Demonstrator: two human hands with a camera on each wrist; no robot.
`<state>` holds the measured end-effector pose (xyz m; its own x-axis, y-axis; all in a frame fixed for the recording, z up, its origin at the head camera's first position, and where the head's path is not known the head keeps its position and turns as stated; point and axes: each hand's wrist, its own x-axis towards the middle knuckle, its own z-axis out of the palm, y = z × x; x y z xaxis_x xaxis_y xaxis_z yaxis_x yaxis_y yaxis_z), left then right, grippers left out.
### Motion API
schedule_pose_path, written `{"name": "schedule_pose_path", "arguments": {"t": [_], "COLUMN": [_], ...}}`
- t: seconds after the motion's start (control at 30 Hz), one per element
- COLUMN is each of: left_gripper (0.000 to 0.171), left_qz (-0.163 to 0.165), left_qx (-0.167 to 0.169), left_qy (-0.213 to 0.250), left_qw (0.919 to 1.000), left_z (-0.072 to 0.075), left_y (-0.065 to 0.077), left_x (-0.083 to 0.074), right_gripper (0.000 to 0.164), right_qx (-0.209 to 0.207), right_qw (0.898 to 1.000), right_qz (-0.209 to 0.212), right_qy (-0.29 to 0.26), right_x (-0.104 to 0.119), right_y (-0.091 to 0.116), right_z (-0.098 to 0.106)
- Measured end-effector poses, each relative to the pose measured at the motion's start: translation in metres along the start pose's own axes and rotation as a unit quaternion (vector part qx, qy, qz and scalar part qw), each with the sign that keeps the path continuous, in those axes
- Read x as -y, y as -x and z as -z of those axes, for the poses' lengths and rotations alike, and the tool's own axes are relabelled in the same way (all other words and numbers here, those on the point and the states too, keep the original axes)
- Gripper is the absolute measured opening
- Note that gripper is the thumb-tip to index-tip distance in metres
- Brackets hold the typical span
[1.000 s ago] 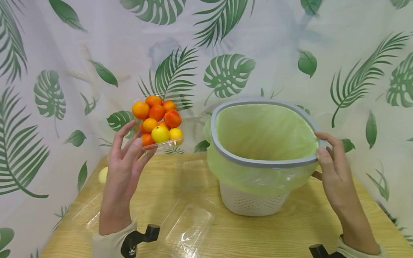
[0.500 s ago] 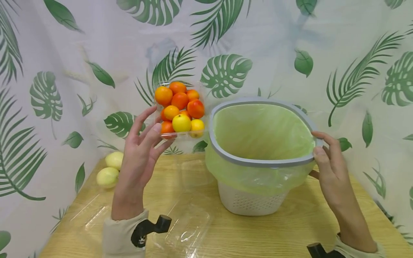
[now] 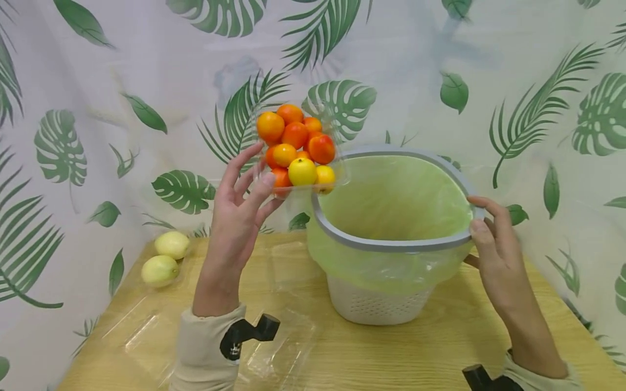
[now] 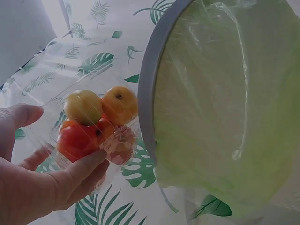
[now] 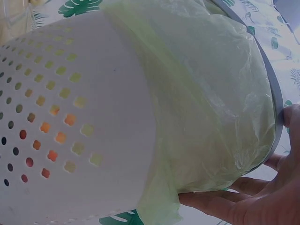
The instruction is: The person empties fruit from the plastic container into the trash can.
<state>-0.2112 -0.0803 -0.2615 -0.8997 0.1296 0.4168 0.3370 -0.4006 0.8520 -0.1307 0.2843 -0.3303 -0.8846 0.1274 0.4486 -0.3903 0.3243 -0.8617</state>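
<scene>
Head view: your left hand (image 3: 235,222) grips a clear box (image 3: 304,190) by its left end, thumb at the near edge, fingers behind. The box is raised above the table (image 3: 415,358) and tilted, so that the red, orange and yellow fruits (image 3: 295,136) in it face you. Its right end overlaps the left back part of a gray rim (image 3: 386,243) in this view; whether the two touch cannot be told. The rim tops a white bin (image 3: 379,304) lined with a pale green bag (image 3: 396,201), which hangs over the outside. Your right hand (image 3: 501,244) grips the rim at its right end — thumb on the near side. Two pale yellow fruits (image 3: 166,258) lie at the table's left edge, and clear plastic containers (image 3: 279,347) lie in front of the bin and to the left.

Left wrist view: your thumb and fingers hold the box from one end, with the fruits grouped inside, just beside the rim.

Right wrist view: your fingers reach under the rim and against the bag, thumb on the rim's outer side. Red and orange patches show through the holes in the bin's wall — what they belong to cannot be told.
</scene>
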Motion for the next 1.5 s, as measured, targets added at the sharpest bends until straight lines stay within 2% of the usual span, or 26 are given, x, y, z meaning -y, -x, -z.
{"name": "schedule_pose_path", "arguments": {"t": [0.3, 0.43, 0.67, 0.9, 1.17, 1.5], "left_gripper": [0.053, 0.054, 0.054, 0.054, 0.055, 0.055], "left_qz": [-0.007, -0.028, -0.067, -0.093, -0.084, -0.088], "left_qx": [0.013, 0.026, 0.032, 0.031, 0.047, 0.057], "left_qy": [-0.019, -0.040, -0.103, -0.121, -0.131, -0.152], "left_qw": [0.9997, 0.9985, 0.9919, 0.9878, 0.9867, 0.9828], "left_z": [-0.007, -0.012, -0.022, -0.027, -0.032, -0.034], "left_y": [-0.004, -0.007, -0.011, -0.012, -0.011, -0.011], "left_x": [0.011, 0.017, 0.025, 0.032, 0.034, 0.035], "right_gripper": [0.047, 0.046, 0.046, 0.047, 0.047, 0.047], "right_qx": [0.005, 0.006, 0.005, 0.007, 0.006, 0.003], "right_qw": [1.000, 1.000, 1.000, 1.000, 1.000, 1.000], "right_qz": [0.010, 0.011, 0.004, 0.005, 0.003, 0.003], "right_qy": [0.005, -0.005, -0.009, -0.015, -0.016, -0.006], "right_x": [0.003, 0.003, 0.004, 0.004, 0.003, 0.002], "right_y": [-0.001, -0.001, 0.000, -0.001, 0.000, 0.002], "right_z": [-0.006, -0.006, -0.006, -0.006, -0.003, 0.000]}}
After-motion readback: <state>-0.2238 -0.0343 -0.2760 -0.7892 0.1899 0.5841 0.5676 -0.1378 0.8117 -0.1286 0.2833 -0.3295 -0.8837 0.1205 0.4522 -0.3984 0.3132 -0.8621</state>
